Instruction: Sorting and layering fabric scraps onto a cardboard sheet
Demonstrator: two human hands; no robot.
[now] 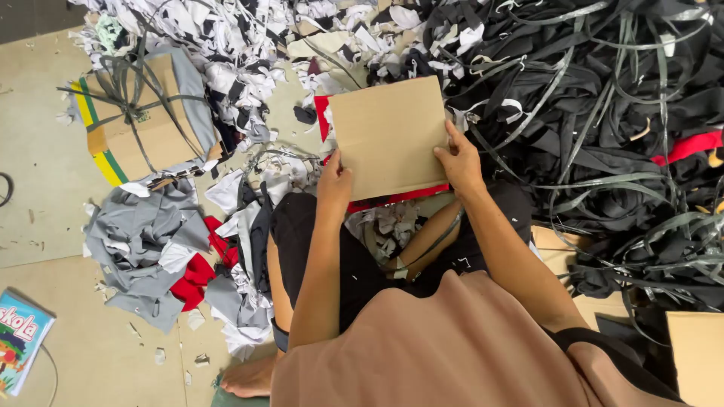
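So in the head view the person sits on the floor holding a flat cardboard sheet (pixel 389 136) just above the centre of the frame, left hand (pixel 335 183) pinching its lower left edge, right hand (pixel 458 160) clamped on the right edge with the thumb over the front. Looks like they're lining the card up over a red piece of fabric (pixel 392 197) that peeks out along its bottom and left side, so it reads as a template or folding-board step; next bit probably needs the card held square while the cloth gets sorted around it. The card is stiff, plain brown, matte, roughly rectangular. Upper right is a big tangle of black fabric offcuts and thin grey strips (pixel 603 128), all floppy and stringy. Top centre is a heap of white and black scraps (pixel 249 45). Upper left sits a cardboard box tied with strips (pixel 143 113), and lower left a pile of grey cloth (pixel 143 234) with a colourful booklet (pixel 21 339) at the edge.
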